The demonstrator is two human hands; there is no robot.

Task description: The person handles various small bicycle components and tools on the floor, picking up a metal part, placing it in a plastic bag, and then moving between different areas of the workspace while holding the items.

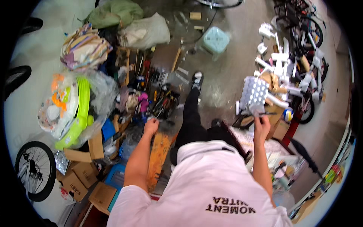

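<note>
My left hand (152,125) is closed, held out over the clutter on the left. Whatever is in its fingers, if anything, is too small to make out. Close beyond it lie a magenta cloth item (143,102) and a dark heap of tools (164,102). My right hand (261,124) is raised on the right with its fingers pinched together. At its fingertips is a small pale, translucent piece (257,109), with a thin dark bar (269,113) beside it. Just past that hand stands a grey-white dimpled foam sheet (252,90).
White foam pieces (280,56) and parked bicycles (302,108) line the right side. A pale blue stool (216,39) stands ahead on the floor. To the left are a green and white baby walker (81,109), cardboard boxes (85,174) and an orange board (159,151).
</note>
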